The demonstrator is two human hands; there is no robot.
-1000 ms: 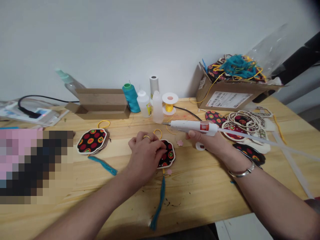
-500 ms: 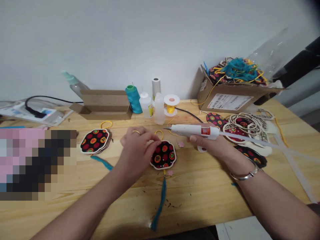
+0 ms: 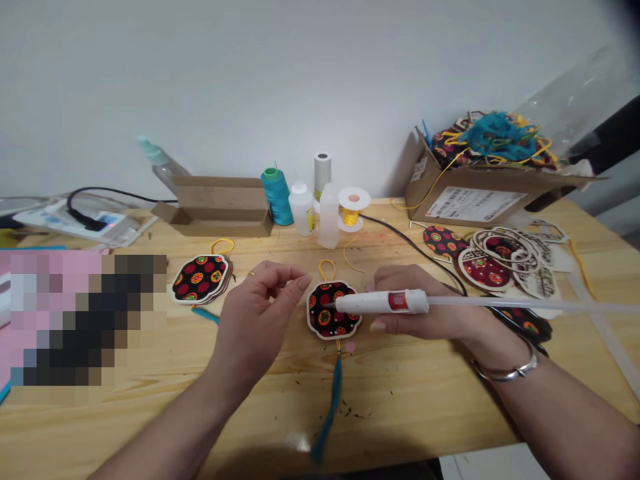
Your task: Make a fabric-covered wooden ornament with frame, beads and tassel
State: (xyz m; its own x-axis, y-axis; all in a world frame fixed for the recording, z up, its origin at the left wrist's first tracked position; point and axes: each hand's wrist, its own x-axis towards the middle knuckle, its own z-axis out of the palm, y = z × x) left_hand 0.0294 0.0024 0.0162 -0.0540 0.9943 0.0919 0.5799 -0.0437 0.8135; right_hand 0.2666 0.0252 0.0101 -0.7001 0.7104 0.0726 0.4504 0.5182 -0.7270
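**A:** Compared with half a second back, the glue gun [image 3: 383, 302] has come down from above the table [image 3: 400, 407]. Its tip now sits right on the patterned ornament [image 3: 334, 320], and the left hand [image 3: 260, 300] has slid off to the side. Anyone see why?

**B:** My guess is the left hand is just clearing room for the nozzle. It hovers just left of the ornament without touching it. The fingers are loosely curled, with thumb and forefinger close together and nothing I can see between them.

**A:** And the right hand [image 3: 430, 317]?

**B:** It's wrapped around the gun's body, holding it nearly level like a pen, which probably steadies the tip. The clear glue stick [image 3: 500, 304] trails out the back toward the right edge.

**A:** So where's the ornament exactly?

**B:** It's flat on the table at centre frame, between the two hands. Its yellow loop [image 3: 327, 269] points up the frame and its teal tassel [image 3: 331, 400] runs down toward the bottom edge. Finished-looking ones are stacked [image 3: 200, 279] at middle left, well apart from both hands.
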